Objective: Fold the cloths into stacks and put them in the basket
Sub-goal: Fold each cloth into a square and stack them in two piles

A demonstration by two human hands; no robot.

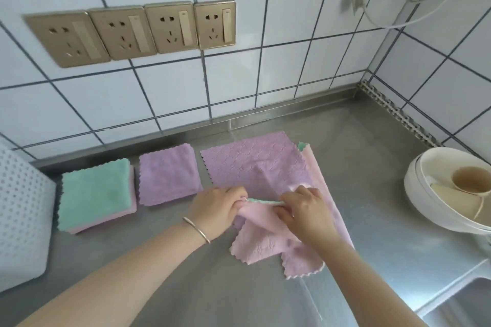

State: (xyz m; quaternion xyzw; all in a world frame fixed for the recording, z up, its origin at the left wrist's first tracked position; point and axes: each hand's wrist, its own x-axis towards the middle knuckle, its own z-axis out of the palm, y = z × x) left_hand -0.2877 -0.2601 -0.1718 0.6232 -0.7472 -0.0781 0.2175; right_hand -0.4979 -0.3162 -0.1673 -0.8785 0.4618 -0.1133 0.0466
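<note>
A pink cloth (261, 243) with a green underside lies rumpled on the steel counter. My left hand (216, 207) and my right hand (303, 211) both pinch its raised folded edge between them. Under it a purple cloth (252, 162) lies spread flat. To the left sits a folded purple cloth (167, 175). Farther left is a folded stack (95, 192) with a green cloth on top and pink ones beneath. A white perforated basket (22, 215) stands at the far left edge.
White bowls (425, 194) holding a beige cup stand on the right of the counter. A sink (467, 302) begins at the lower right. The tiled wall with several gold sockets (132, 30) runs behind. A white cable hangs at the top right.
</note>
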